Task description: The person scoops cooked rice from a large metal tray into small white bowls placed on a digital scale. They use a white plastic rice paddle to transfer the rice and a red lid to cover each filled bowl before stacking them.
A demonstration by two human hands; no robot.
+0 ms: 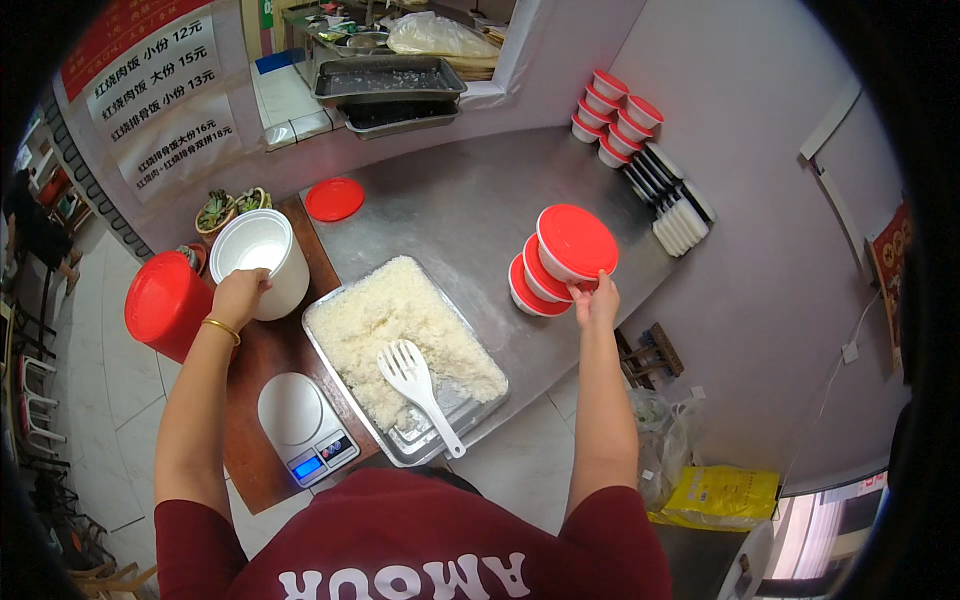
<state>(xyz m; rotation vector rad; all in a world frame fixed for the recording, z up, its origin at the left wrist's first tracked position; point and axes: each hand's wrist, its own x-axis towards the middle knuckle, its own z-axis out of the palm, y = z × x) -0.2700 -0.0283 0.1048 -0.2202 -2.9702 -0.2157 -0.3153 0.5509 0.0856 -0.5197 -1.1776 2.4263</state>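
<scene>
My left hand (241, 296) grips the near rim of a tall white plastic tub (289, 281) on the wooden board. With my right hand (596, 300) I hold the edge of the top lidded bowl (577, 241) in a short stack of white bowls with red lids (525, 289). Between my arms lies a metal tray of cooked white rice (405, 322), and a white slotted spatula (409, 375) rests on the rice with its handle over the tray's near rim. A digital kitchen scale (291, 409) with a lit display sits left of the tray.
A loose red lid (334, 199) lies on the steel table (450, 195). A red container (166, 304) and potted succulents (216, 210) flank the white tub. More lidded bowls (611, 112) and black and white containers (671, 199) line the wall side. Stacked dark trays (390, 79) sit at the hatch.
</scene>
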